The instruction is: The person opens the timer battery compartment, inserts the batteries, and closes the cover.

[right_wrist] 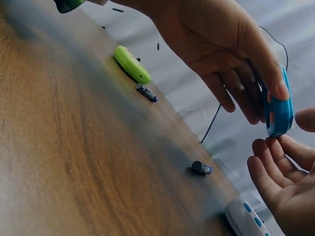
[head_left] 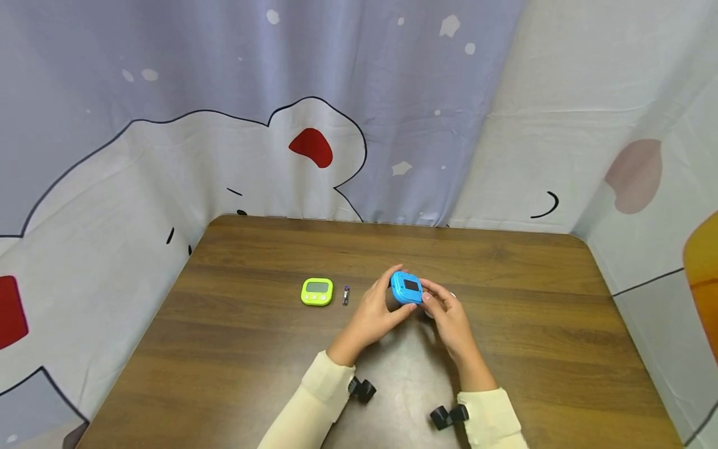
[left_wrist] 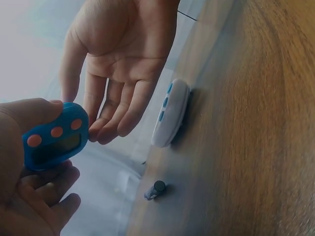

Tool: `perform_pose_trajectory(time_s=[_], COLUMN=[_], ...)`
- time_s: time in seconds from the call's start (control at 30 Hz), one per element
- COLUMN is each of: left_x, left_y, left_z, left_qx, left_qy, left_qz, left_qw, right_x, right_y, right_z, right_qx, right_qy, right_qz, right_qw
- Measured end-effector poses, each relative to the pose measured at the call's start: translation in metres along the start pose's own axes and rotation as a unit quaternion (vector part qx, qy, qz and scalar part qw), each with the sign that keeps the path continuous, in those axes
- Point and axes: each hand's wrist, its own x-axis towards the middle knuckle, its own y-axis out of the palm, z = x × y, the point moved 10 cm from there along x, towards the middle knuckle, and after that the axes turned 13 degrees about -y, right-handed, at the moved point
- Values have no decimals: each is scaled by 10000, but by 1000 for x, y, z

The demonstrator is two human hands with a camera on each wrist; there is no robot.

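Note:
A blue timer (head_left: 405, 288) with orange buttons and a small screen (left_wrist: 59, 147) is held above the table. My left hand (head_left: 374, 310) grips it, with the thumb (left_wrist: 42, 110) on the button side. At its opposite edge, fingertips of my right hand (head_left: 451, 319) touch it; in the right wrist view the right thumb (right_wrist: 306, 119) stands just off it. A dark rectangle shows on the face turned to the head camera; I cannot tell what it is. A white timer (left_wrist: 171, 115) with blue buttons sits under my right hand, mostly hidden from the head view.
Left of my hands lies a lime green timer (head_left: 316, 292) on the wooden table (head_left: 252, 362), with a small battery (head_left: 345, 295) beside it. Another battery (right_wrist: 202, 167) lies near the white timer. A patterned curtain (head_left: 415, 125) hangs behind the table.

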Motion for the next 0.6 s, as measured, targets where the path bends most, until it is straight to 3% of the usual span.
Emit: perform_pose_trajectory(time_s=[0.6], left_x=[-1], left_y=[-3], left_z=[1], left_qx=[-276], left_qy=[118], left_qz=[-160], left_qw=[9994], right_x=[1], right_y=[7], right_z=[4], right_qx=[895], right_qy=[-183], right_qz=[-46], right_qw=[9958])
